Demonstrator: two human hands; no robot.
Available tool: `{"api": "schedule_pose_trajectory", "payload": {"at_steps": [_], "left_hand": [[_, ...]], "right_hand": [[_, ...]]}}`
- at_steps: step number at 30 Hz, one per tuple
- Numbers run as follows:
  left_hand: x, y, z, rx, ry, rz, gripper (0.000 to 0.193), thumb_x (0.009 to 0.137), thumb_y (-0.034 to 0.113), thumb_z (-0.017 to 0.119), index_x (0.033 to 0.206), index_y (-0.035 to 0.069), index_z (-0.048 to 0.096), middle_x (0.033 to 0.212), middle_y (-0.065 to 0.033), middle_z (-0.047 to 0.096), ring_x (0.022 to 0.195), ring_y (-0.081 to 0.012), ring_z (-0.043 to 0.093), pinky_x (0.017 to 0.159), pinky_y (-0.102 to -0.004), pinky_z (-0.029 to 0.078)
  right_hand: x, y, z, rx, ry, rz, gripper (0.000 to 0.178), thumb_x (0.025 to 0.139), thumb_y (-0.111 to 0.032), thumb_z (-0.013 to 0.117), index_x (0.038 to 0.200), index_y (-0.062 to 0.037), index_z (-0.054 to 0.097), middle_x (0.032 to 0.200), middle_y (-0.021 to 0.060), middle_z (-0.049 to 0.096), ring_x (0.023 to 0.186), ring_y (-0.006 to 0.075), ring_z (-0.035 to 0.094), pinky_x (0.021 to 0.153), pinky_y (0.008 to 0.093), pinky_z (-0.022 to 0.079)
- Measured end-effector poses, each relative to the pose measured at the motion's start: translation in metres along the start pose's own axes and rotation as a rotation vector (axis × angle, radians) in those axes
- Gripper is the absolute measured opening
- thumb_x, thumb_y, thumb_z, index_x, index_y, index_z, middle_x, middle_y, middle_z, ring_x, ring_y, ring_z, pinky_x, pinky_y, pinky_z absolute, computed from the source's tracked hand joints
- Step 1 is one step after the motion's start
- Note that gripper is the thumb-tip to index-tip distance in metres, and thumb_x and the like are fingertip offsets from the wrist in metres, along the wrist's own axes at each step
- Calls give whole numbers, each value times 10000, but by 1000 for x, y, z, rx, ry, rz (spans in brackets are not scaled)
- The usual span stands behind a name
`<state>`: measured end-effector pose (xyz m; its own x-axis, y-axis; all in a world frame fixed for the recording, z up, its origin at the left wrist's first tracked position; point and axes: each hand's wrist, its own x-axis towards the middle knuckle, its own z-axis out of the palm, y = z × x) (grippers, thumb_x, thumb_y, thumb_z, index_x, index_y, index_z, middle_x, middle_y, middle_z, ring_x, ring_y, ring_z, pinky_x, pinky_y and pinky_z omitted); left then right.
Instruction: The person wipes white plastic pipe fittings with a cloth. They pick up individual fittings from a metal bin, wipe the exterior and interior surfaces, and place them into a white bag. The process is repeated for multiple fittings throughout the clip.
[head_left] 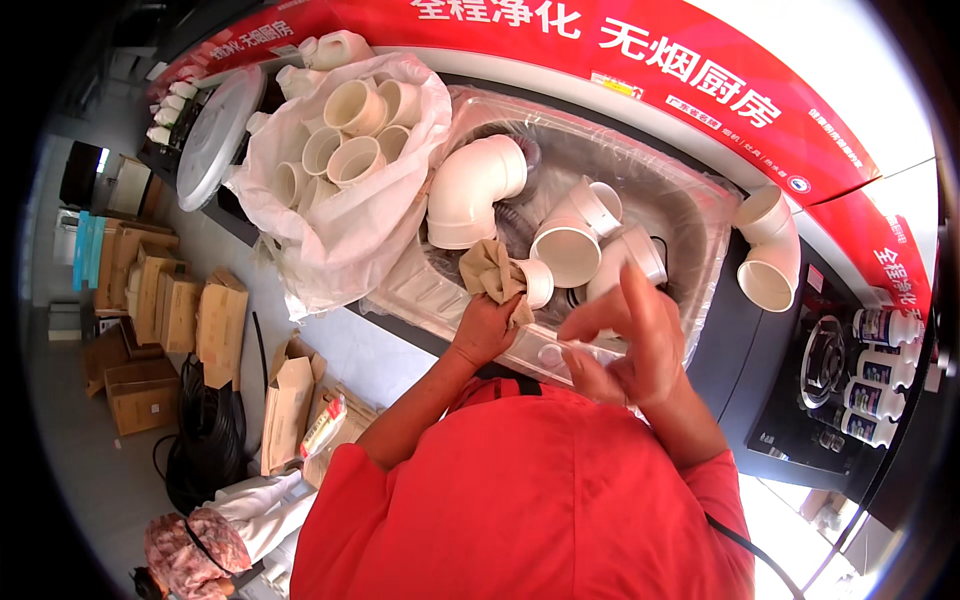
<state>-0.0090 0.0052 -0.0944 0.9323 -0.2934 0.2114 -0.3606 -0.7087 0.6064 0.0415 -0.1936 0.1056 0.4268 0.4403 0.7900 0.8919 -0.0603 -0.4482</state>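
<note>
My left hand (484, 332) is closed on a crumpled brown cloth (490, 268) at the near edge of the sink. The cloth lies against a short white pipe fitting (538, 283), whose round end shows to its right. My right hand (632, 340) is raised to the right of it, thumb and fingers apart, with nothing visible between them. Beyond my hands, a large white elbow pipe (470, 190) and a white branch fitting (572, 240) lie in the plastic-wrapped metal sink (640, 150). Another white fitting (640, 258) is partly hidden by my right hand.
A white plastic bag (400, 200) full of pipe fittings stands left of the sink. Another elbow pipe (768, 250) rests on the dark counter (735, 335) at right, near several white bottles (880, 360). Cardboard boxes (140, 390) and coiled black hose (205, 440) are on the floor at left.
</note>
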Motion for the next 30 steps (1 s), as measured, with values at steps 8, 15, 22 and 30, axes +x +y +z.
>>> {"api": "schedule_pose_trajectory", "payload": {"at_steps": [8, 15, 22, 30], "left_hand": [[-4, -6, 8, -86, -87, -112, 410, 687, 139, 640, 1080, 31, 594, 938, -190, 628, 855, -369, 600, 771, -446, 463], [3, 5, -3, 9, -1, -34, 421, 701, 116, 638, 1112, 58, 570, 1003, -177, 604, 912, -391, 566, 787, -456, 446], [2, 7, -8, -42, -43, -142, 376, 699, 116, 650, 1062, 35, 590, 971, -189, 612, 929, -409, 559, 828, -448, 440], [11, 5, -4, -653, 135, -333, 273, 802, 127, 657, 1027, -13, 590, 940, -145, 649, 848, -266, 634, 741, -333, 483]], "right_hand": [[-8, 7, 13, 143, 28, 24, 652, 690, -10, 645, 1272, 124, 381, 625, 59, 605, 473, 136, 558, 432, 249, 417], [-57, 33, 36, 29, -161, 482, 605, 716, -7, 649, 1288, -35, 455, 650, 23, 588, 544, 149, 577, 503, 260, 469], [-122, 39, 50, -24, -142, 730, 556, 770, -37, 641, 1294, -52, 456, 710, 42, 607, 577, 134, 585, 534, 257, 487], [-83, 34, 21, -9, 85, 721, 532, 772, -20, 639, 1277, -43, 471, 728, 25, 626, 586, 122, 592, 557, 244, 494]]}}
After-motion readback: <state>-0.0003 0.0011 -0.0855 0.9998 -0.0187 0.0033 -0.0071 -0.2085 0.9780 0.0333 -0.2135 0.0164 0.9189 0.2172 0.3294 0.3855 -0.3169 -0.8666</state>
